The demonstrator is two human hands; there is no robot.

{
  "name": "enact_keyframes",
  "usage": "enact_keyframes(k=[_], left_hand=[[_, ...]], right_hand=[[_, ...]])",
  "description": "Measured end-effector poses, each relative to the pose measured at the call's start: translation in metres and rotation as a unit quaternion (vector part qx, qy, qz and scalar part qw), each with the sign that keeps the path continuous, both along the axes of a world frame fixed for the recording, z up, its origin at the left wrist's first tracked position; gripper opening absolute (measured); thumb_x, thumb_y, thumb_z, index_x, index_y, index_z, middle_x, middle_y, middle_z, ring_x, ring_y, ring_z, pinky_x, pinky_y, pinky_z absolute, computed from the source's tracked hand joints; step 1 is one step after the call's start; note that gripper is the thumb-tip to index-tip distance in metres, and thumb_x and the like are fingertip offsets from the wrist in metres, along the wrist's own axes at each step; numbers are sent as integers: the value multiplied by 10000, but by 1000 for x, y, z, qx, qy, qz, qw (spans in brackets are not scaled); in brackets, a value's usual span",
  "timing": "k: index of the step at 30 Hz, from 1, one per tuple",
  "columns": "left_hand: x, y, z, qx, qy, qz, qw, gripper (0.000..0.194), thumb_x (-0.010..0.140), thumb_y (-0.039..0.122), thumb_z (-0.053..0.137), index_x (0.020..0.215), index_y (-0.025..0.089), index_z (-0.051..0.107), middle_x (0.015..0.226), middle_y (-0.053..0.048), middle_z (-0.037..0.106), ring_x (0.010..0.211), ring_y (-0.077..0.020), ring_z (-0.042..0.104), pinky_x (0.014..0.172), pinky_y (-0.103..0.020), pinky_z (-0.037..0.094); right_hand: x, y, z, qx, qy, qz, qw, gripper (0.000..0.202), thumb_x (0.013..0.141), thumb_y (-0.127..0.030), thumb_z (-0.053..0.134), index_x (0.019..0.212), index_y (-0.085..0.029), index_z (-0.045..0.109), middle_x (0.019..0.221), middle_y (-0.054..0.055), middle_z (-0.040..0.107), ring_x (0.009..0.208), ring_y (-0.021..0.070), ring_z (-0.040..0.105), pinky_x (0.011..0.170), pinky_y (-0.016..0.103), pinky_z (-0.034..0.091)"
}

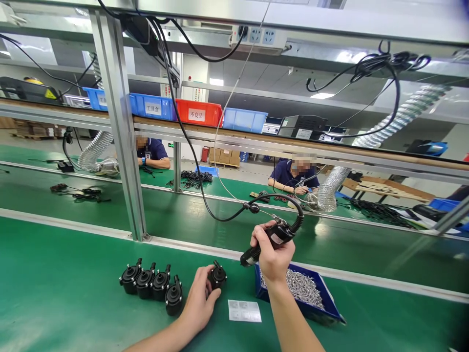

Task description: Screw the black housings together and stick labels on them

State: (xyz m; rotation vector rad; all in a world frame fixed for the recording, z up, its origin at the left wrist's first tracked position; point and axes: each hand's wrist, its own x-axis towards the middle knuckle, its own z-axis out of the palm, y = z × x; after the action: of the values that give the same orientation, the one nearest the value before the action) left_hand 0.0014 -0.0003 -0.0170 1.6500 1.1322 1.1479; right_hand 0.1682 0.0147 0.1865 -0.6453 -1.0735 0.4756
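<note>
My right hand [273, 252] is wrapped round a black electric screwdriver [280, 234], held tilted above the bench with its cord looping off the upper end. Below it sits a blue bin [322, 318] full of silvery screws [302, 288]. With its fingers and thumb, my left hand [201, 298] grips a small black pump [218, 275] that rests on the green bench. Several similar black pumps [145, 281] stand in a row to the left of that hand. A sheet of clear labels or film [245, 311] lies flat between the left hand and the bin.
An upright metal post [120, 127] rises at the bench's back edge, left of centre. The black cord [194, 161] hangs from overhead beside a thin cable. Blue and red boxes [198, 113] line the shelf. Across the bench, two people [293, 176] sit near flexible ducts [330, 188] and black cables.
</note>
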Motion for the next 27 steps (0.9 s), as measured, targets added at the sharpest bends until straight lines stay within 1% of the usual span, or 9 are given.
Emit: enact_keyframes(k=[3,6,8,11,15,17,20,24,27], left_hand=[[1,-7,11,-36,6,-49,998,874,875,156,579,1667,239,217,1563,-192,423,1168,-251,643,955,-419,593],[-9,-20,50,-15,187,-81,979,924,803,106,670,1653,275,349,1627,-171,406,1354,-321,564,1143,-483,505],[-23,-26,82,34,367,-45,928,966,731,47,730,1622,289,446,1589,-176,482,1405,-401,511,1189,-575,436],[-51,-28,117,61,590,26,805,1013,630,19,824,1582,182,520,1466,-265,596,1404,-510,488,1202,-711,335],[-71,-24,124,50,673,20,737,756,682,81,824,1422,89,668,1270,-295,711,1420,-509,495,1246,-734,238],[-68,-23,119,48,660,-6,750,654,687,82,802,1336,78,715,1206,-284,738,1387,-492,532,1252,-714,242],[-52,-20,110,40,570,-25,820,645,640,33,734,1278,127,731,1226,-221,751,1265,-443,619,1237,-697,268],[-30,-10,82,64,337,-28,939,651,673,28,680,1289,236,699,1255,-121,761,1208,-374,643,1226,-669,267],[-23,-4,53,51,155,-25,986,544,774,164,731,1302,270,655,1344,-115,721,1276,-360,597,1197,-598,345]], right_hand=[[0,1,-1,1,-8,-2,1000,265,884,-337,843,936,-185,633,704,-8,653,521,132,591,502,273,505],[2,2,0,7,-14,-6,1000,248,896,-332,834,941,-183,641,698,-7,651,523,133,589,507,273,500],[3,1,1,14,-11,-8,1000,241,898,-326,833,937,-184,643,696,-7,651,521,132,587,507,273,497],[4,-1,3,21,-7,-9,1000,238,897,-320,833,932,-182,643,695,-7,651,518,133,588,506,275,496],[4,-1,3,21,-8,-9,1000,249,891,-326,839,936,-179,642,697,-5,651,514,135,585,493,274,489],[3,-1,2,20,-6,-6,1000,256,890,-333,839,949,-180,641,706,-4,652,513,137,585,493,278,492],[1,0,-1,15,-9,0,1000,258,899,-341,829,966,-183,637,721,-3,654,516,139,587,501,286,497],[-3,2,-8,-2,-16,14,1000,270,893,-356,830,972,-188,634,739,4,665,510,135,580,485,284,489],[-6,4,-11,-19,-21,37,999,279,891,-373,827,959,-191,627,721,0,658,508,134,576,480,281,486]])
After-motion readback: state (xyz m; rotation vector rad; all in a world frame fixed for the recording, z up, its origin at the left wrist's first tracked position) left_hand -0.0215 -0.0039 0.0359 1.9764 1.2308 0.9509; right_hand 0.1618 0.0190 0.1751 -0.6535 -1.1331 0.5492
